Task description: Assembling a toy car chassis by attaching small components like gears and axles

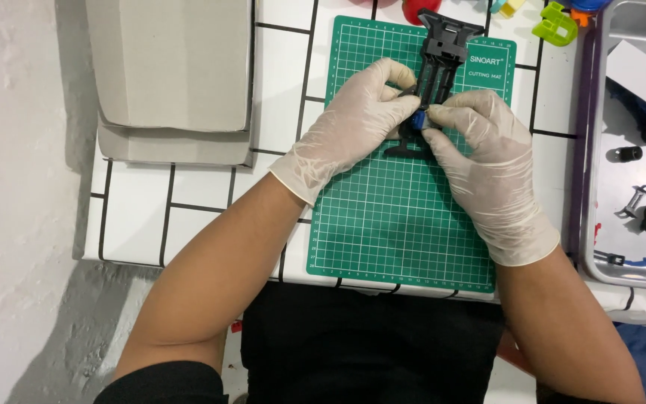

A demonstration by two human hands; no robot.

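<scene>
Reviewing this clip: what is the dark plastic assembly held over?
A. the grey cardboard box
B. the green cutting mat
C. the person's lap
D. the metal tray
B: both gloved hands, left and right, grip the dark plastic assembly over the green cutting mat; the metal tray lies to the right.

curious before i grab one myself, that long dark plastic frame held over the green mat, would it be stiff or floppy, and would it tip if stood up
The dark plastic frame probably stays stiff: it keeps a straight line though the left hand and right hand grip only its lower part. It looks light, being thin and openwork. Long and narrow, it would likely tip if stood on end on the green mat.
</scene>
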